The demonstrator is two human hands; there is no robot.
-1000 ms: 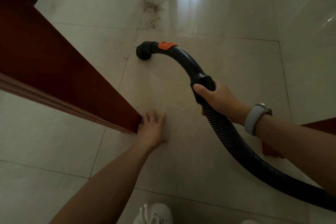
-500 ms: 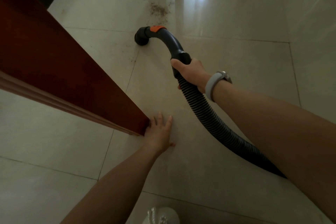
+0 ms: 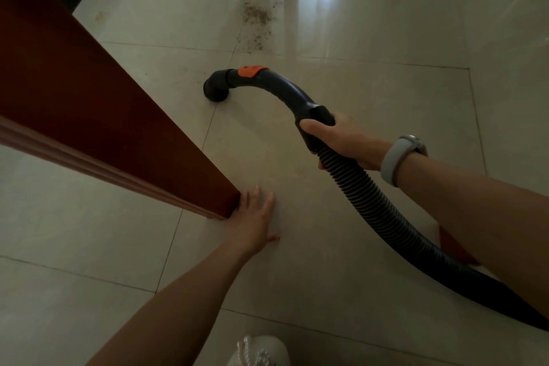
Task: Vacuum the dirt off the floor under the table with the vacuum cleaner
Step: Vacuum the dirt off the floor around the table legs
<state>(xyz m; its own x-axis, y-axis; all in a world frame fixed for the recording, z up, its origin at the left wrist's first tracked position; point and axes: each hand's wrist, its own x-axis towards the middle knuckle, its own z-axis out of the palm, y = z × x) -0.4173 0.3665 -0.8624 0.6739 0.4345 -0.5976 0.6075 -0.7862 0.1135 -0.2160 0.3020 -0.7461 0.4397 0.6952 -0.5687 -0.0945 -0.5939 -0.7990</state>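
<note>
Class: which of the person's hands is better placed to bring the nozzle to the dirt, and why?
Right. The right hand already grips the hose handle; the left hand lies flat beside the table leg.

The left arm is reaching forward and down, and the left hand (image 3: 252, 221) is lying flat with its fingers straight and a little spread, palm down. The right arm is coming in from the right side, a pale band sitting on its wrist, and the right hand (image 3: 341, 140) is curling its fingers and thumb tightly around what it is holding. The tips of those right fingers are mostly hidden, so their exact hold is hard to tell.
</note>
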